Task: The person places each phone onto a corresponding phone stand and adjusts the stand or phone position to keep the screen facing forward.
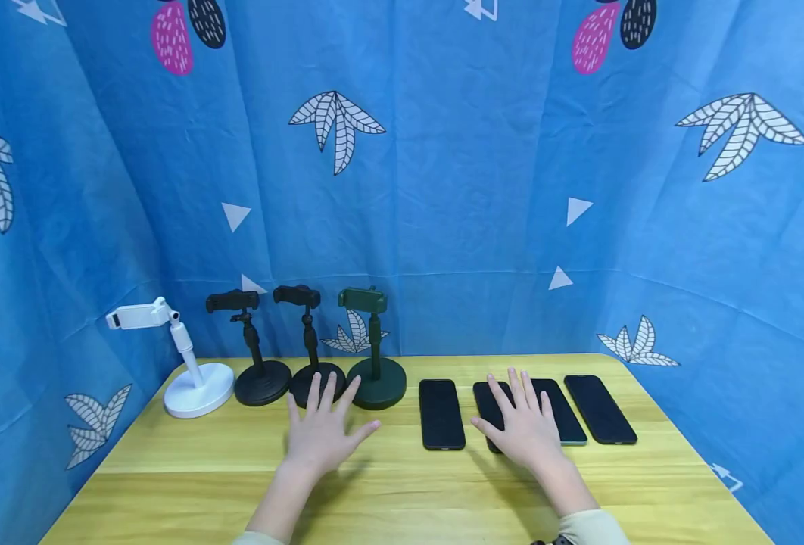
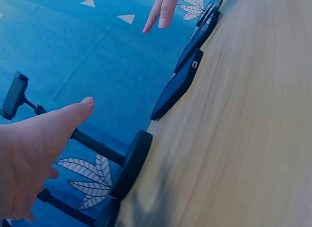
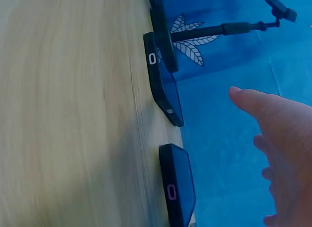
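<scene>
My left hand (image 1: pixel 322 440) is spread over the table before the phone stands, its fingertips overlapping the base of a black stand (image 1: pixel 310 341). To its right stands a dark green phone stand (image 1: pixel 375 333); to its left are another black stand (image 1: pixel 257 356) and a white stand (image 1: pixel 194 378). My right hand (image 1: pixel 526 425), fingers also spread, hovers above two smartphones, hiding part of a black one (image 1: pixel 486 405) and part of one with a teal edge (image 1: pixel 562 416). A black smartphone (image 1: pixel 441 415) lies left of that hand, and another (image 1: pixel 599 409) lies to its right. Both hands hold nothing.
The light wooden table (image 1: pixel 204 484) narrows toward its back edge. A blue patterned curtain (image 1: pixel 456 189) hangs behind it and along both sides. The stands form a row at the back left, the phones a row at the back right.
</scene>
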### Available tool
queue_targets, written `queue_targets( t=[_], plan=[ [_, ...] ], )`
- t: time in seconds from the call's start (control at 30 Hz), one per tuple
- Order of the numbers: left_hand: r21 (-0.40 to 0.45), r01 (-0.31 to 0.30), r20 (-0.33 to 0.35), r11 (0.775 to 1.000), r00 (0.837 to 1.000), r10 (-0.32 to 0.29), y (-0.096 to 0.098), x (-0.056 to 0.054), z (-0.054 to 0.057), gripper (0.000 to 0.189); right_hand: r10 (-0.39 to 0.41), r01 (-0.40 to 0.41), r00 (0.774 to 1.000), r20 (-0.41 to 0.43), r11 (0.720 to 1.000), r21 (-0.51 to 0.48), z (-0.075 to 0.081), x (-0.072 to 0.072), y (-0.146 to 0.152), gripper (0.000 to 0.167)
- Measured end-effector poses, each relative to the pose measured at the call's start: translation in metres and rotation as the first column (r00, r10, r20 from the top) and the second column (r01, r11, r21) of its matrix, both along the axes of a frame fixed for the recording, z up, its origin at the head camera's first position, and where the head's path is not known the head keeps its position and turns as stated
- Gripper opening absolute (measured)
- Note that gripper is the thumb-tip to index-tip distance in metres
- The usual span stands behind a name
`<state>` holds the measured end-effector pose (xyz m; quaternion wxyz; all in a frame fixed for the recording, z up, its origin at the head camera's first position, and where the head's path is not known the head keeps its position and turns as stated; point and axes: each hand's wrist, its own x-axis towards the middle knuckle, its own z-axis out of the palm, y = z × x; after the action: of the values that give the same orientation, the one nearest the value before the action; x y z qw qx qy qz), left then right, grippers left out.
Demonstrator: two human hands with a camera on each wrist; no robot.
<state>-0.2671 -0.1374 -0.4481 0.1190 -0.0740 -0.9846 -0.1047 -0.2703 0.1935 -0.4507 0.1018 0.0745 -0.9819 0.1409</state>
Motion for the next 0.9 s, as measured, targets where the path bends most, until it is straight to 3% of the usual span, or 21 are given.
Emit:
queue_targets(
  t=[0.33,0.6,0.73,0.9],
  plan=[
    [-0.052,0.030,-0.090,0.998,0.995,-0.034,-0.023,0.011,0.023,0.085,0.022,-0.011,0.994,-0.109,0.995,0.098,0.010,0.001,0.008,0.079],
    [-0.095,0.022,-0.229,0.995,0.972,-0.044,-0.044,0.020,0.043,0.080,0.055,-0.024,0.980,-0.189,0.986,0.163,0.020,0.006,0.022,0.074],
    [-0.105,0.037,-0.349,0.994,0.935,-0.072,-0.060,0.024,0.049,0.075,0.068,-0.020,0.968,-0.243,0.981,0.193,0.023,0.008,0.032,0.073],
    [-0.121,0.050,-0.506,0.991,0.856,-0.105,-0.084,0.026,0.055,0.068,0.081,-0.008,0.942,-0.327,0.976,0.218,0.026,0.008,0.049,0.071]
  ],
)
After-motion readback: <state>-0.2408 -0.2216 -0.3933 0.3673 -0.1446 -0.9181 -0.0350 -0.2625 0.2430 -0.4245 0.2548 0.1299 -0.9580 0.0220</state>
